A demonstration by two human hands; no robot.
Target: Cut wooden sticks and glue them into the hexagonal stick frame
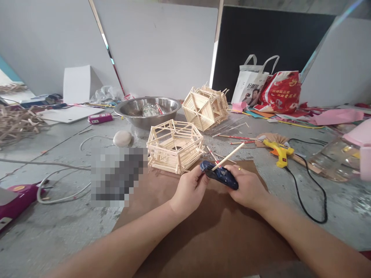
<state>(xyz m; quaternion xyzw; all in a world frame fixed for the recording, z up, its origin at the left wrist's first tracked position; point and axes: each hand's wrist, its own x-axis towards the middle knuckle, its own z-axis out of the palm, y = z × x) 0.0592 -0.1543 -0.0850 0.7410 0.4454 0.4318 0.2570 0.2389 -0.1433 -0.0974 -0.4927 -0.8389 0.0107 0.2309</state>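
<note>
Over the brown board (214, 235), my right hand (247, 185) is wrapped round a dark blue hand tool (224, 177) with worn, whitish marks; its exact kind is unclear. A pale wooden stick (230, 155) slants up and right across the tool. My left hand (189, 191) is closed at the stick's lower end, fingertips against the tool's left end; the exact grip is partly hidden. Just beyond my left hand stands an open hexagonal frame of wooden sticks (176, 148). Behind it a larger stick-built model (204, 108) lies tilted.
A steel basin (147, 112) stands behind the frame. At right lie a yellow glue gun (279, 152) with a looping black cord and a clear plastic container (333, 158). Bags (281, 92) stand at the back. A purple device (20, 202) and grey cable lie left, beside a blurred patch.
</note>
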